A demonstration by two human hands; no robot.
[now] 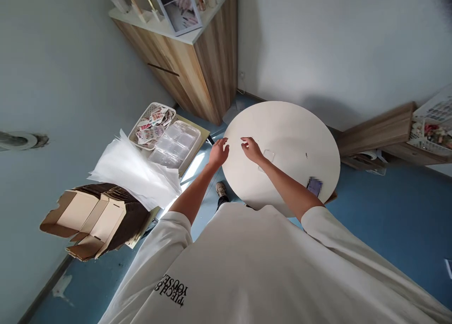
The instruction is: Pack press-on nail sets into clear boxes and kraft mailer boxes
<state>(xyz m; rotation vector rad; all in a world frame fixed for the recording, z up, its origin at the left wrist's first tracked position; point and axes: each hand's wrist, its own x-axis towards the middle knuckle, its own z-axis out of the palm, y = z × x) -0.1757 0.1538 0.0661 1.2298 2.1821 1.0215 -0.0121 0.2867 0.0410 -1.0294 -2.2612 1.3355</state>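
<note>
I stand at a round white table (300, 126). My left hand (219, 151) hovers at the table's left edge, fingers curled loosely and apart, holding nothing that I can see. My right hand (250, 148) is over the tabletop close beside it, fingers bent downward and spread, also empty. A small clear plastic case (268, 156) lies on the table just right of my right wrist. A phone (314, 186) rests on the table near my right forearm.
Left of the table, a low stand holds a white basket of printed packets (152, 125), a stack of clear plastic cases (175, 144) and white sheets (134, 171). Flat cardboard boxes (93, 218) lie lower left. A wooden cabinet (190, 65) stands behind; wooden shelving (384, 133) at right.
</note>
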